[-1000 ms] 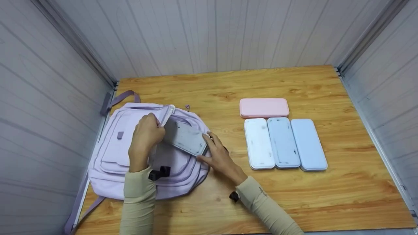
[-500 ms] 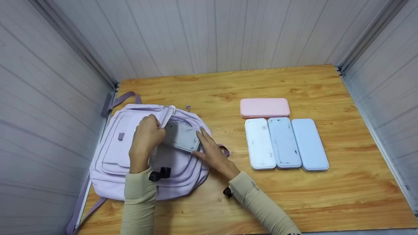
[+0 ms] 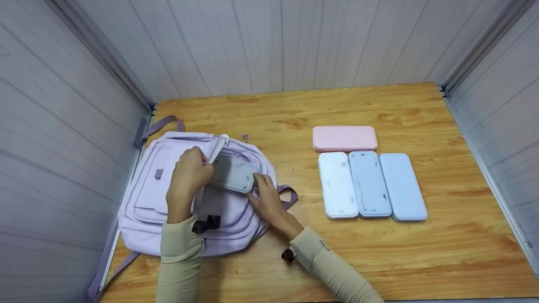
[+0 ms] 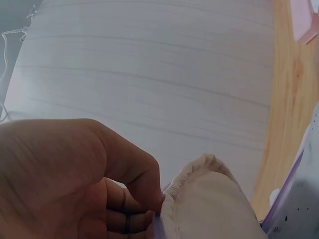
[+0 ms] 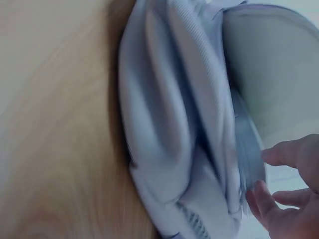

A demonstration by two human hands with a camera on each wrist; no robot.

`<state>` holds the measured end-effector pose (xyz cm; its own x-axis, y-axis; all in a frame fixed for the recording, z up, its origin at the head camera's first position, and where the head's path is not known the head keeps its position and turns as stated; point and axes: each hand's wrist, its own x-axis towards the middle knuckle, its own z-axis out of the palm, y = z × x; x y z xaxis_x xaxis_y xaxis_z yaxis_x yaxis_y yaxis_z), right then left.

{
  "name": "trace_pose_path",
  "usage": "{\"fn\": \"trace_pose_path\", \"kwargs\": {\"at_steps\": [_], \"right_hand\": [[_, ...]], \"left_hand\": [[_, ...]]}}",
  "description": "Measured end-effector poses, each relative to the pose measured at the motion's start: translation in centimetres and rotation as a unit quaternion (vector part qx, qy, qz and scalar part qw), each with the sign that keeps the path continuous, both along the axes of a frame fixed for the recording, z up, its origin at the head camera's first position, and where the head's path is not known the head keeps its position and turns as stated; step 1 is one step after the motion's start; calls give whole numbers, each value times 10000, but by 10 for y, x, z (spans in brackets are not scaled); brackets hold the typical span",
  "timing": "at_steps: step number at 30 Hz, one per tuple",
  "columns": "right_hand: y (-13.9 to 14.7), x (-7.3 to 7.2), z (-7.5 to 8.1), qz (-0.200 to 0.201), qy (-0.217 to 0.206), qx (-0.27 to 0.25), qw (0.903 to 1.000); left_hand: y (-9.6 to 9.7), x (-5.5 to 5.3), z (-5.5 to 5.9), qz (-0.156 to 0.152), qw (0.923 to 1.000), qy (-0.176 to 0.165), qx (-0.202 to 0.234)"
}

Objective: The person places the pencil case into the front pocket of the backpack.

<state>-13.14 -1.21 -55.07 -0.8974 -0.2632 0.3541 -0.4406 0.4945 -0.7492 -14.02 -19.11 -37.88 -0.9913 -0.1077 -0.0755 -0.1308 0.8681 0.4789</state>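
A lilac backpack [image 3: 147, 225] lies on the left of the table, its pocket pulled open. My left hand [image 3: 187, 181] pinches the zip edge of that pocket and lifts it; the left wrist view shows the thumb and fingers on the cloth rim [image 4: 172, 209]. A grey-blue pencil case [image 3: 233, 174] with dark smudges slants into the pocket, its inner end hidden behind the flap and left hand. My right hand [image 3: 269, 204] holds the case's outer end, thumb and fingers at its two corners. In the right wrist view, the fingertips [image 5: 261, 189] touch the case's end [image 5: 249, 149].
On the right, a white case [image 3: 338, 185], a smudged blue case [image 3: 369, 184] and a plain light-blue case [image 3: 403, 186] stand side by side. Above them a pink case [image 3: 345, 138] lies crosswise. Panel walls [image 3: 269, 46] enclose the table [image 3: 454, 252] at the back and sides.
The right hand has moved left with the grey-blue pencil case, which sits deeper in the pocket. The left hand keeps hold of the pocket edge. The view has shifted slightly.
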Motion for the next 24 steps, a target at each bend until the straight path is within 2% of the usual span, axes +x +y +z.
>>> {"fn": "trace_pose_path", "kwargs": {"at_steps": [3, 5, 9, 12, 13, 19, 24], "right_hand": [[-1, 1, 4, 298, -559, -473, 9969], [-2, 1, 6, 545, -1039, -838, 9896], [-4, -2, 9, 1043, -1980, -1544, 9623], [-7, -3, 10, 1306, -2465, -1885, 9416], [-7, -3, 14, 1372, -2585, -1957, 9360], [-10, 0, 43, 1606, -2939, -2201, 9162], [-17, -7, 41, 1771, -3280, -2619, 8902]], "left_hand": [[0, 0, 0, 2, 10000, -23, 7], [-1, 0, 0, 1, 10000, -14, 16], [0, 1, 0, -29, 10000, 7, 18], [-1, 1, -1, -29, 10000, 47, 8], [-1, 1, 0, -31, 10000, 58, 10], [-2, 2, 0, -35, 10000, 58, 47], [-2, 2, 0, -29, 9999, 90, 72]]}}
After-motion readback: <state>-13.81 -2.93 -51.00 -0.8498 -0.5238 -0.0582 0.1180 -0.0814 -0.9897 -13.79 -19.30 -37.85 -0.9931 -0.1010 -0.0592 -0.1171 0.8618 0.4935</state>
